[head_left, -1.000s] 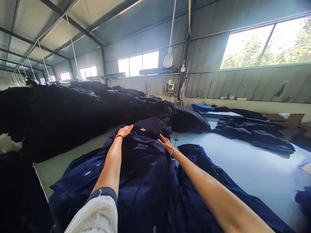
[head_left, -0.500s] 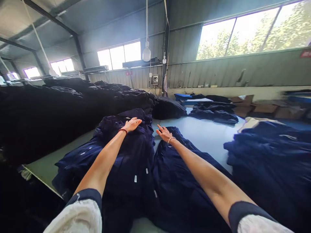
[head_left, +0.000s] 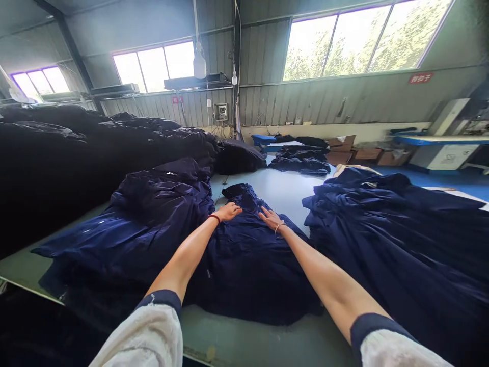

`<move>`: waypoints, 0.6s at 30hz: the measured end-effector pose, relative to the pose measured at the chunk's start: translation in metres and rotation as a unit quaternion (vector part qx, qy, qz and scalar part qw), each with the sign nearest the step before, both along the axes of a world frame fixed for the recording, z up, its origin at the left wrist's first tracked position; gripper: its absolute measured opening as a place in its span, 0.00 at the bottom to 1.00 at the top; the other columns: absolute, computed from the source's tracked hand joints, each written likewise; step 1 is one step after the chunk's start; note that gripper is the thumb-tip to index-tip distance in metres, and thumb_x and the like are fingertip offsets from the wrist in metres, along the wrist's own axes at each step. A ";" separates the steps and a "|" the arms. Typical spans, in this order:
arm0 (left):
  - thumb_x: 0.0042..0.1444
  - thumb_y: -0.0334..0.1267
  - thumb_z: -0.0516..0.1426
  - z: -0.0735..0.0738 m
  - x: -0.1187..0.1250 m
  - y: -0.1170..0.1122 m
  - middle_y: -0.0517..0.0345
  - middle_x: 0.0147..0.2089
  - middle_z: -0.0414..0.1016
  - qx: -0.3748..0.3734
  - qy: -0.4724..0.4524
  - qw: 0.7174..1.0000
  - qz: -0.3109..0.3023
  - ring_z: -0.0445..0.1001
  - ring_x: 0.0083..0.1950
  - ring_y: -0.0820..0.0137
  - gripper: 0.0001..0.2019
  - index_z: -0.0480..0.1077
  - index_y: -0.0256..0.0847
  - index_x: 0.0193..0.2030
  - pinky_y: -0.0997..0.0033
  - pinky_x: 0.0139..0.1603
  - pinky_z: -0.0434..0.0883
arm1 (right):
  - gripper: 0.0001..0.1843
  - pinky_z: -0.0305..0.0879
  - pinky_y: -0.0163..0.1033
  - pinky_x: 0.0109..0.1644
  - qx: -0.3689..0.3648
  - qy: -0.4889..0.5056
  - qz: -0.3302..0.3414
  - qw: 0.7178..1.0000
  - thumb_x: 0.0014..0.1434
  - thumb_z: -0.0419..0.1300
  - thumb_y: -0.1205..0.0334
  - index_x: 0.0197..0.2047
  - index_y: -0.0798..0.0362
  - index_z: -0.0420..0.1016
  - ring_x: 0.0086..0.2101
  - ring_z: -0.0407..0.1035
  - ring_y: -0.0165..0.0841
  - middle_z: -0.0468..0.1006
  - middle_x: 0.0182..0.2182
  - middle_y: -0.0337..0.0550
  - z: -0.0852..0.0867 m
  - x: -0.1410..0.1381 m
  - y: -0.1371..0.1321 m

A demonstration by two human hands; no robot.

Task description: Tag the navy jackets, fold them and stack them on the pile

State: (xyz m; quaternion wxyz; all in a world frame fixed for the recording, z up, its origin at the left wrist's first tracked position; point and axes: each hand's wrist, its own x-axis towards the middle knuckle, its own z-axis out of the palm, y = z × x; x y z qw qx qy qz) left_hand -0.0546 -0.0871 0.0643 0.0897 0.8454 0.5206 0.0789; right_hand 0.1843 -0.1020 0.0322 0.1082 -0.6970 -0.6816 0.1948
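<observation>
A dark navy garment (head_left: pixel 263 270) lies spread on the table in front of me, its narrower end pointing away. My left hand (head_left: pixel 230 211), with a dark red bracelet at the wrist, rests over its upper left part, fingers loosely extended to the right. On the upper right side, my right hand (head_left: pixel 270 218) lies palm down with fingers apart and a pale bangle at the wrist. Neither hand visibly grips the cloth. To the left is a pile of navy garments (head_left: pixel 160 204) with small white labels; to the right lies another navy pile (head_left: pixel 367 219).
A large heap of black garments (head_left: pixel 114 148) fills the far left. The pale table (head_left: pixel 267 183) carries more folded dark clothes (head_left: pixel 300 160) at its far end. Cardboard boxes (head_left: pixel 367 154) stand beyond, near a blue-topped workstation (head_left: pixel 443 140). Light bulbs (head_left: pixel 199 65) hang overhead.
My view has turned right. My left hand has moved from the left pile onto the middle garment. My right hand now lies on that garment, closer to the left hand.
</observation>
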 end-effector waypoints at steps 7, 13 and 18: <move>0.67 0.55 0.43 -0.075 0.048 -0.012 0.49 0.72 0.57 -0.084 0.007 0.996 0.016 0.59 0.70 0.60 0.27 0.58 0.49 0.68 0.51 0.66 0.62 | 0.31 0.42 0.65 0.68 -0.029 -0.056 0.000 0.998 0.69 0.39 0.41 0.72 0.36 0.49 0.70 0.39 0.42 0.48 0.72 0.41 -0.040 0.038 -0.006; 0.66 0.57 0.43 -0.099 0.061 -0.023 0.49 0.74 0.51 -0.079 0.040 0.994 0.059 0.50 0.74 0.56 0.28 0.56 0.53 0.69 0.40 0.67 0.56 | 0.31 0.37 0.63 0.69 -0.034 -0.119 0.032 0.992 0.69 0.40 0.42 0.72 0.37 0.52 0.69 0.42 0.42 0.50 0.71 0.43 -0.064 0.049 -0.010; 0.63 0.60 0.46 -0.087 0.066 -0.022 0.48 0.65 0.64 -0.037 0.050 0.994 0.086 0.63 0.66 0.55 0.30 0.59 0.52 0.68 0.46 0.62 0.64 | 0.33 0.45 0.64 0.65 0.000 -0.150 0.017 0.989 0.68 0.40 0.40 0.73 0.37 0.50 0.65 0.52 0.45 0.59 0.67 0.48 -0.061 0.042 -0.011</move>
